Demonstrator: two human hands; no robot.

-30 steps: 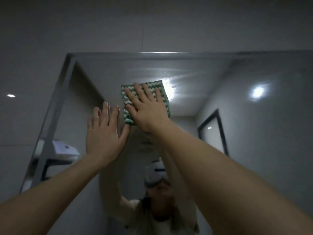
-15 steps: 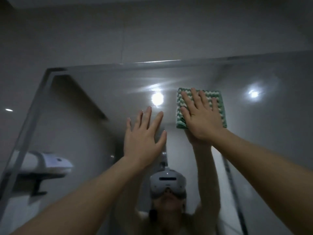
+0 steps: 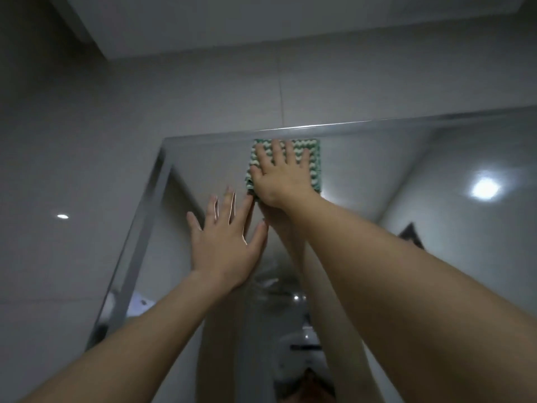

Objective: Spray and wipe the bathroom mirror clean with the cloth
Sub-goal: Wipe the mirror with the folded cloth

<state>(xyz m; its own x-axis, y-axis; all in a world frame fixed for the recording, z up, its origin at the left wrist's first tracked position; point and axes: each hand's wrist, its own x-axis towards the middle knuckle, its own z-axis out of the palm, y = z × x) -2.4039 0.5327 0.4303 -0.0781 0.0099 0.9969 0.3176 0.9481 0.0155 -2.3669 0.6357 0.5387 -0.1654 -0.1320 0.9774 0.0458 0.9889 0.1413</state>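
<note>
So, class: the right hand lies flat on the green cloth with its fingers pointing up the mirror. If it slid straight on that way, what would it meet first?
The right hand presses the cloth just below the mirror's top edge, so that edge probably comes first, then the tiled wall.

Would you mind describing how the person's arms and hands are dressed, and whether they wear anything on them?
Both forearms are bare as far as the frame shows, with no sleeves in view. The left hand and right hand wear no gloves, and no rings, watch or bracelets are visible. The fingernails look short and unpainted, though the dim light makes that hard to confirm.
</note>
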